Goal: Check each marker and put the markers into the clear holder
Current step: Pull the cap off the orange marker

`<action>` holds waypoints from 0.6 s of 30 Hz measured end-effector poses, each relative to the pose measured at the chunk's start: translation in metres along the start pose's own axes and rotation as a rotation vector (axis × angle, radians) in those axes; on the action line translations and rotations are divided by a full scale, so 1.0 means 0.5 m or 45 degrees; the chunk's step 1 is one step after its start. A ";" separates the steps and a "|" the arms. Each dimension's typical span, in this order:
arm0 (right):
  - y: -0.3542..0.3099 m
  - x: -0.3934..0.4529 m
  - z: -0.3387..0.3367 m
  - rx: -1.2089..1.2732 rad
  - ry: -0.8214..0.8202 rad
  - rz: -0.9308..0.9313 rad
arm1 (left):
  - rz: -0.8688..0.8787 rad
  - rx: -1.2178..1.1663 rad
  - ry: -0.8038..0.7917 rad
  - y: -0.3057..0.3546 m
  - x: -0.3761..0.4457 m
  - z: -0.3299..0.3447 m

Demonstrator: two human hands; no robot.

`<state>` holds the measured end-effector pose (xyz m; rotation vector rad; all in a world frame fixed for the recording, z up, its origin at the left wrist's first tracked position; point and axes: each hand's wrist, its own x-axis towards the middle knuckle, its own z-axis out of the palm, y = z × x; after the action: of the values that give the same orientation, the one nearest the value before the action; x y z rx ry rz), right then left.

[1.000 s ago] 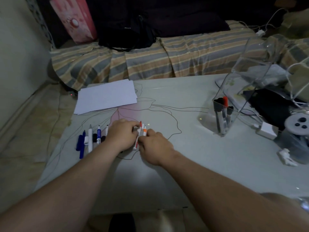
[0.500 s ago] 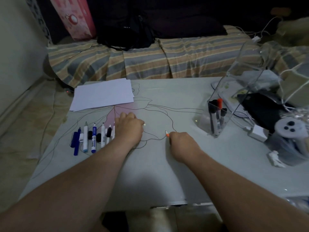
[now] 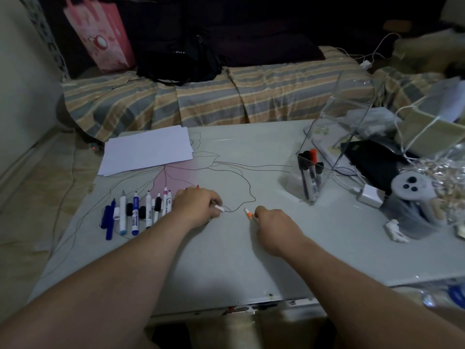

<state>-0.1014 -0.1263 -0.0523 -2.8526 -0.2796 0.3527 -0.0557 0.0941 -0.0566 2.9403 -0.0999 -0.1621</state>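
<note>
The right hand (image 3: 273, 229) has its grip pinched on an uncapped orange-collared white marker (image 3: 248, 213), tip poking up-left. The left hand (image 3: 197, 207), just left of it, is curled round a white cap (image 3: 219, 208). The clear plastic holder (image 3: 327, 157) stands well off to the right on the pale tabletop (image 3: 251, 260).

Bare table (image 3: 226, 253) lies between the hands and the clear holder (image 3: 327, 157), nothing standing between.

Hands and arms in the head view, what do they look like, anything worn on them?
Both arms enter from the bottom edge and are bare along all that shows: no sleeves, gloves or wristbands are visible. The left hand and the right hand show no rings or watch that can be made out, though the dim light hides fine detail. No markings or cables are on them.
</note>
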 end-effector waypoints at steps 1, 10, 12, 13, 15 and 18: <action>0.003 0.001 -0.002 -0.021 -0.026 -0.004 | 0.019 0.012 0.000 0.001 -0.001 -0.001; 0.046 0.023 -0.061 0.058 0.125 -0.110 | 0.059 -0.487 0.156 0.049 -0.020 -0.021; 0.056 0.019 -0.080 0.030 0.232 -0.139 | 0.076 -0.649 0.164 0.057 -0.022 -0.027; 0.061 0.017 -0.087 -0.009 0.272 -0.171 | 0.088 -0.674 0.165 0.060 -0.023 -0.031; 0.066 0.013 -0.094 -0.069 0.351 -0.249 | 0.105 -0.688 0.150 0.069 -0.028 -0.043; 0.065 0.009 -0.095 -0.071 0.481 -0.331 | 0.129 -0.694 0.098 0.080 -0.035 -0.053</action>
<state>-0.0794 -0.1666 -0.0173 -2.8118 -0.5794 -0.2458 -0.0722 0.0614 -0.0212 2.3886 -0.1641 -0.0489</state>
